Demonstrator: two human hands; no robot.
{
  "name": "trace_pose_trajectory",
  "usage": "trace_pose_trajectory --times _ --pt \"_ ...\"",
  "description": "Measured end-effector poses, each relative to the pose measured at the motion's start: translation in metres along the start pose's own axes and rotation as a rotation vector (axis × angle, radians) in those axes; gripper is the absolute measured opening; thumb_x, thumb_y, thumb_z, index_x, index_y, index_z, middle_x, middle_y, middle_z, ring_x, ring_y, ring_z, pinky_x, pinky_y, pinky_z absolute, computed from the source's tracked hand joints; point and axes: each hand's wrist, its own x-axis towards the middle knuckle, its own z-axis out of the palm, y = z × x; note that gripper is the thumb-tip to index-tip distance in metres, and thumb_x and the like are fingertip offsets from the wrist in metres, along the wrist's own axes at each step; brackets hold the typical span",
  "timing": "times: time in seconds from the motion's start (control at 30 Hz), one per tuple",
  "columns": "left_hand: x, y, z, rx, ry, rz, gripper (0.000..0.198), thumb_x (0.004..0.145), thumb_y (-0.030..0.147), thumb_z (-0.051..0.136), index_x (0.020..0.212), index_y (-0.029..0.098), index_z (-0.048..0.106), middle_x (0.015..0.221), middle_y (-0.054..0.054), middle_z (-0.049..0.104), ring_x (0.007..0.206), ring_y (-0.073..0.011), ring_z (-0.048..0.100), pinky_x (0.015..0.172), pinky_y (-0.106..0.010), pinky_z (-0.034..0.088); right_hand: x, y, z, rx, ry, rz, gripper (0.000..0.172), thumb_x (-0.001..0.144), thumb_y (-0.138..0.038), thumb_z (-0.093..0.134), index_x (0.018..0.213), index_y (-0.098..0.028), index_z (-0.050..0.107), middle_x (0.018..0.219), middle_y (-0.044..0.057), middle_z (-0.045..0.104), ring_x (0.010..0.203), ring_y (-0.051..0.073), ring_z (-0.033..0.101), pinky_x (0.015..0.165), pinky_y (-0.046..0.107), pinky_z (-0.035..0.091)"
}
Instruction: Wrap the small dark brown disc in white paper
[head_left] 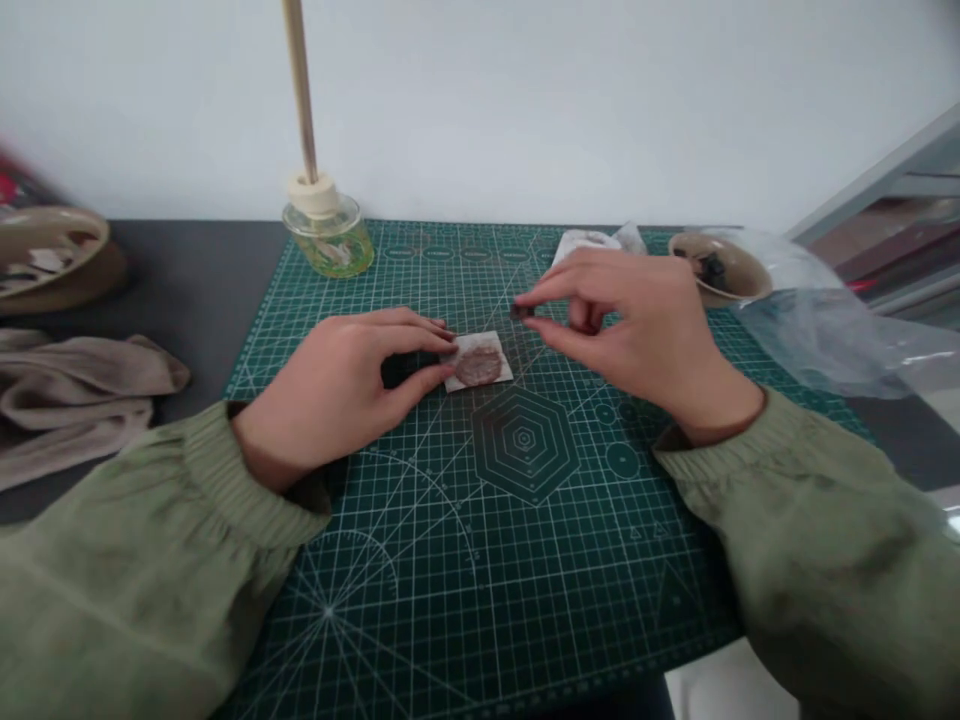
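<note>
My left hand (360,385) rests on the green cutting mat (420,510), its thumb and fingers closed on the left edge of a small white square piece (478,362). A reddish-brown smeared patch covers much of that piece, which lies flat. To the right and slightly above it, my right hand (626,325) pinches a small dark brown lump (520,311) between thumb and forefinger, apart from the white square. What exactly the lump is cannot be made out.
A reed diffuser bottle (328,232) stands at the mat's back left. Farther left are a bowl of pale pieces (90,265) and a crumpled grey-brown cloth (82,385). Behind my right hand lie a white packet (581,242), a bowl with dark bits (746,275) and clear plastic (817,340).
</note>
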Motion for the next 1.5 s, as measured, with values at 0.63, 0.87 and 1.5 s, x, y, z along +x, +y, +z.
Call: trace_pose_trajectory --times 0.63,0.87,1.5 --pt "0.061 0.02 -0.046 0.177 -0.07 -0.1 0.036 0.123 0.043 0.058 0.128 0.026 0.089 0.133 -0.015 0.088 0.134 -0.0357 0.076 0.126 -0.054 0.058 0.005 0.032 0.027 0.263 0.393 0.095 0.013 0.108 -0.031 0.092 0.116 -0.022 0.099 0.081 0.0 0.075 0.074 0.021 0.062 0.079 0.039 0.053" --pt "0.042 0.01 -0.059 -0.13 -0.285 -0.059 0.038 0.116 0.06 0.07 0.116 0.027 0.089 0.098 -0.005 0.091 0.087 -0.0243 0.084 0.081 -0.035 0.068 0.006 0.031 0.026 0.319 0.32 0.118 0.016 0.104 -0.031 0.094 0.114 -0.019 0.099 0.078 -0.002 0.073 0.065 0.015 0.051 0.07 0.036 0.046" --pt "0.015 -0.019 -0.019 -0.081 -0.044 0.181 0.034 0.124 0.051 0.079 0.145 0.03 0.094 0.142 -0.01 0.094 0.132 -0.0326 0.089 0.122 -0.05 0.073 0.008 0.0 0.027 0.867 0.001 0.391 0.046 0.092 -0.053 0.111 0.116 -0.017 0.094 0.106 0.007 0.093 0.051 0.008 0.061 0.043 0.025 0.039"
